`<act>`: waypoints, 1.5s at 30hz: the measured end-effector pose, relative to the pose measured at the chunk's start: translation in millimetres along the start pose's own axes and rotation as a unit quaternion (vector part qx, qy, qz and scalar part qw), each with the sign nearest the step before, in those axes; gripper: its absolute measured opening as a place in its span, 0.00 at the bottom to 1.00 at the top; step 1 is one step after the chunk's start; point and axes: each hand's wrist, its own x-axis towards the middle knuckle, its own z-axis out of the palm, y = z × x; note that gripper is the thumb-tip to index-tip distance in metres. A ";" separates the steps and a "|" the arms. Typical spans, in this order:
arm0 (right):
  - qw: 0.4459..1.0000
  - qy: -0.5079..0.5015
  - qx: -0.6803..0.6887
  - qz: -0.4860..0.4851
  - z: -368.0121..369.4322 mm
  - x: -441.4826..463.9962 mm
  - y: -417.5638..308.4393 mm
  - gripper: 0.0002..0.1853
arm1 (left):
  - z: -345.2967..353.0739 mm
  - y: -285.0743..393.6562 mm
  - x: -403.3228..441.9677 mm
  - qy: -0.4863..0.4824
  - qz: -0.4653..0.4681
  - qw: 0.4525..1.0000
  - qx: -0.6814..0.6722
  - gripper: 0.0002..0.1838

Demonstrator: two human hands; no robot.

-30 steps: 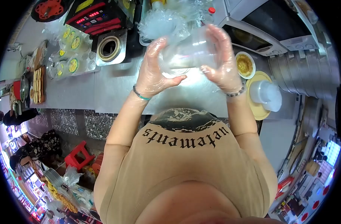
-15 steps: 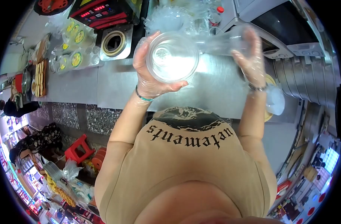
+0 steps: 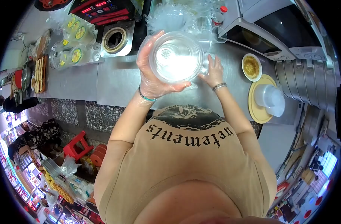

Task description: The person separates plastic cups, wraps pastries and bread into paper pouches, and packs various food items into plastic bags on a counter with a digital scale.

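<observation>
My left hand [image 3: 152, 72], in a thin clear plastic glove, is closed around the side of a clear plastic cup [image 3: 178, 56] with a wide round mouth facing up at me. Its fingers lie on the far left of the rim and its thumb along the near side. Just right of the cup is my right hand [image 3: 214, 71], also gloved, with fingers apart and pointing away from me. Some clear plastic shows between it and the cup; whether the fingertips touch it I cannot tell. Below both hands lies the steel counter [image 3: 122, 86].
A sealing machine [image 3: 103, 13] with a round cup holder [image 3: 115, 40] stands back left, beside several lidded cups [image 3: 77, 55]. Clear plastic packaging [image 3: 170, 18] lies behind the cup. On the right are a white bowl [image 3: 251, 67] with brown residue, a yellow board [image 3: 255, 112] and a microwave [image 3: 249, 39].
My right hand has swung left from the far right, where it held a blurred clear plastic piece, to beside the cup. The bowl and board have come into view. My left hand keeps its hold.
</observation>
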 end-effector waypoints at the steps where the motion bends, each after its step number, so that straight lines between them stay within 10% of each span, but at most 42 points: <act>1: 1.000 -0.008 -0.016 0.005 -16.0 2.5 -5.9 0.49 | 0.1 -1.1 -0.1 0.005 0.004 1.000 0.009 0.63; 6: 0.915 0.157 0.329 -0.170 -135.7 9.4 -59.5 0.40 | 3.1 -2.1 -3.2 -0.049 -0.084 0.991 0.096 0.61; 16: 0.921 0.070 0.258 -0.284 -153.2 -7.2 -110.1 0.07 | 17.7 1.8 -7.6 -0.136 -0.166 0.945 0.249 0.53; 35: 0.922 0.137 0.354 -0.080 -117.3 -15.3 -100.7 0.04 | 33.6 9.0 -3.4 -0.196 -0.228 0.887 0.351 0.48; 45: 0.750 0.173 0.639 -0.010 -139.3 6.0 -52.9 0.04 | 12.0 -6.0 -3.8 -0.119 -0.174 0.930 0.300 0.49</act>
